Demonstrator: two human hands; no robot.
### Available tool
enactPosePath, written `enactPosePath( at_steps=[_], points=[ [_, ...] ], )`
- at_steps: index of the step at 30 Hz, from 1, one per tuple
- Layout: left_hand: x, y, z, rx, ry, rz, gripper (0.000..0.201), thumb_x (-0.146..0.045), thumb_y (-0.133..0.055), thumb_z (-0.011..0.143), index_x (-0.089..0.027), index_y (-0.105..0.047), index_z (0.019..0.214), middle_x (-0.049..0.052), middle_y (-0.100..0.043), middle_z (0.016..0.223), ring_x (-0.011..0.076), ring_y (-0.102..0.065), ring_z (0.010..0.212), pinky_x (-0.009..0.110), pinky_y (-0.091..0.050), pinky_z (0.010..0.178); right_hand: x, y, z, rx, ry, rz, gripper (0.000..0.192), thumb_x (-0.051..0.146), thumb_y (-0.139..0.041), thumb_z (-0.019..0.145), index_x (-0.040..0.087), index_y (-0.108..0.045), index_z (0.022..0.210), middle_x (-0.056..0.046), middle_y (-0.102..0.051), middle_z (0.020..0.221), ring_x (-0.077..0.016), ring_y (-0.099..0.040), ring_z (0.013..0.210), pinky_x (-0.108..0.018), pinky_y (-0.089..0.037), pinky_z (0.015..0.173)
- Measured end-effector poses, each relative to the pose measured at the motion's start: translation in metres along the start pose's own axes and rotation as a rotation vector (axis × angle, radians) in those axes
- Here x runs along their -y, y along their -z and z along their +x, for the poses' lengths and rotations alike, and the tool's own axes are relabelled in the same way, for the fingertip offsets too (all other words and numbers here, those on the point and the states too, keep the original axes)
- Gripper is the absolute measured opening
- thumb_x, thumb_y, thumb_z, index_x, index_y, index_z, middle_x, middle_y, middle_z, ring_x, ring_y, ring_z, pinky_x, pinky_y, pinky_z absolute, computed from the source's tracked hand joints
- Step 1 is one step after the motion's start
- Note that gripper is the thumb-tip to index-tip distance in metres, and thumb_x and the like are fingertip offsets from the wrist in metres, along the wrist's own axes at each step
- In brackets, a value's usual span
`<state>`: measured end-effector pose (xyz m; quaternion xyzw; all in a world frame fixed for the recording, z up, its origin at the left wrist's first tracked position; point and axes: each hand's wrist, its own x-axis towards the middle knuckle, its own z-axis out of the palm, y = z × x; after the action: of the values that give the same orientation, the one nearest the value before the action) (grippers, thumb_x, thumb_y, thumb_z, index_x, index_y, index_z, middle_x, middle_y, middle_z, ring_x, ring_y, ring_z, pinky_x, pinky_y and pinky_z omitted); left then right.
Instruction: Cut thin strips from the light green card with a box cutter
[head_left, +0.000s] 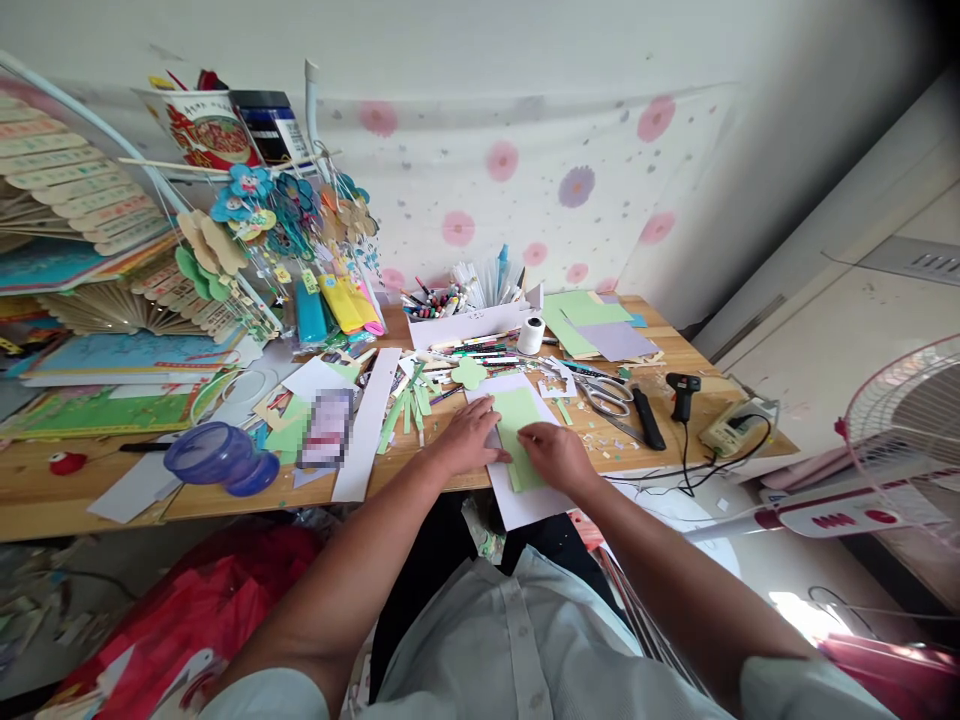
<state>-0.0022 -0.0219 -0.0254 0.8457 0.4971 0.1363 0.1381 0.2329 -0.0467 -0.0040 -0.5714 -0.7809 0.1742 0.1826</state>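
A light green paper rectangle (517, 420) lies on a white sheet (525, 505) at the near edge of the wooden table (45, 485). My left hand (469, 438) rests flat on the left side of the green paper and the white sheet. Pressing on the green paper's lower right part is my right hand (555, 452), fingers bent. Neither hand lifts anything. Just beyond my left hand lie green paper strips (409, 408) and a green flower cutout (469, 373).
Scissors (609, 394), a black knife (649, 418) and a black glue gun (682, 392) lie to the right. A white box of pens (469, 318) and tape roll (530, 335) stand behind. Purple lids (217, 457) sit left. A fan (900, 440) stands at right.
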Motion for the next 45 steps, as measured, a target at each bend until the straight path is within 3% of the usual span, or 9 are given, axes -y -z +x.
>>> enactPosePath(
  at_steps=[1,6,8,11,14,20,28,39,45],
  points=[
    [0.0,0.0,0.0,-0.002,0.017,0.003,0.078,-0.064,-0.091,0.08,-0.019,-0.065,0.139,0.022,-0.039,0.176,0.0418,-0.034,0.165,0.057,-0.034,0.134,0.0,0.001,0.018,0.045,-0.084,-0.028,0.02,0.034,-0.065,0.105,0.029,-0.083,0.112,-0.003,-0.085,0.109,-0.0229,-0.077,0.103,-0.028,-0.051,0.087],
    [0.0,0.001,0.002,0.022,0.051,-0.006,0.083,-0.066,-0.091,0.079,-0.022,-0.063,0.144,0.021,-0.043,0.174,0.0424,-0.034,0.165,0.059,-0.032,0.134,0.005,-0.002,0.101,0.105,-0.204,-0.069,0.022,0.036,-0.071,0.098,0.02,-0.084,0.106,-0.012,-0.084,0.113,-0.0275,-0.076,0.107,-0.029,-0.052,0.083],
    [-0.001,0.002,0.002,0.038,0.054,-0.001,0.084,-0.066,-0.091,0.079,-0.022,-0.063,0.144,0.021,-0.043,0.174,0.0423,-0.033,0.166,0.058,-0.031,0.134,0.007,-0.004,0.121,0.14,-0.24,-0.069,0.022,0.033,-0.073,0.094,0.018,-0.084,0.106,-0.014,-0.084,0.111,-0.0287,-0.077,0.104,-0.03,-0.054,0.081],
    [-0.004,0.006,0.002,0.054,0.056,0.01,0.082,-0.066,-0.09,0.08,-0.021,-0.063,0.143,0.021,-0.043,0.174,0.0425,-0.033,0.166,0.058,-0.032,0.133,0.011,-0.009,0.138,0.218,-0.276,-0.051,0.019,0.03,-0.074,0.09,0.017,-0.085,0.098,-0.014,-0.084,0.09,-0.0272,-0.078,0.087,-0.03,-0.056,0.078],
    [-0.006,0.008,0.001,0.05,0.047,0.02,0.08,-0.065,-0.089,0.082,-0.019,-0.064,0.143,0.023,-0.043,0.173,0.0429,-0.033,0.165,0.058,-0.032,0.133,0.013,-0.013,0.142,0.283,-0.293,-0.027,0.016,0.028,-0.073,0.088,0.017,-0.084,0.09,-0.011,-0.079,0.071,-0.0248,-0.076,0.072,-0.03,-0.057,0.075],
    [-0.005,0.007,0.0,0.04,0.037,-0.008,0.076,-0.063,-0.087,0.084,-0.019,-0.064,0.142,0.024,-0.043,0.173,0.0452,-0.034,0.165,0.062,-0.033,0.132,0.011,-0.016,0.139,0.274,-0.296,-0.013,0.014,0.025,-0.071,0.087,0.019,-0.084,0.088,-0.008,-0.079,0.071,-0.0241,-0.077,0.075,-0.029,-0.057,0.076],
    [-0.007,0.01,0.003,0.07,0.051,-0.001,0.08,-0.062,-0.09,0.081,-0.017,-0.064,0.142,0.024,-0.043,0.173,0.0437,-0.033,0.166,0.059,-0.031,0.133,0.014,-0.021,0.131,0.153,-0.293,-0.048,0.026,0.028,-0.074,0.084,0.022,-0.084,0.107,-0.011,-0.083,0.111,-0.0282,-0.077,0.105,-0.03,-0.055,0.083],
    [-0.004,0.001,0.002,0.038,0.078,-0.039,0.079,-0.059,-0.091,0.082,-0.017,-0.063,0.143,0.023,-0.041,0.175,0.0429,-0.031,0.167,0.059,-0.031,0.134,0.015,-0.024,0.126,0.125,-0.292,-0.053,0.024,0.03,-0.074,0.085,0.025,-0.083,0.106,-0.009,-0.083,0.111,-0.0291,-0.076,0.105,-0.032,-0.055,0.083],
    [-0.001,-0.003,0.002,-0.035,0.026,-0.044,0.075,-0.059,-0.092,0.079,-0.02,-0.068,0.138,0.019,-0.052,0.166,0.0428,-0.04,0.161,0.056,-0.034,0.133,0.014,-0.023,0.126,0.124,-0.289,-0.047,0.025,0.03,-0.074,0.085,0.025,-0.083,0.107,-0.009,-0.083,0.112,-0.0287,-0.076,0.106,-0.031,-0.055,0.083]
  ],
)
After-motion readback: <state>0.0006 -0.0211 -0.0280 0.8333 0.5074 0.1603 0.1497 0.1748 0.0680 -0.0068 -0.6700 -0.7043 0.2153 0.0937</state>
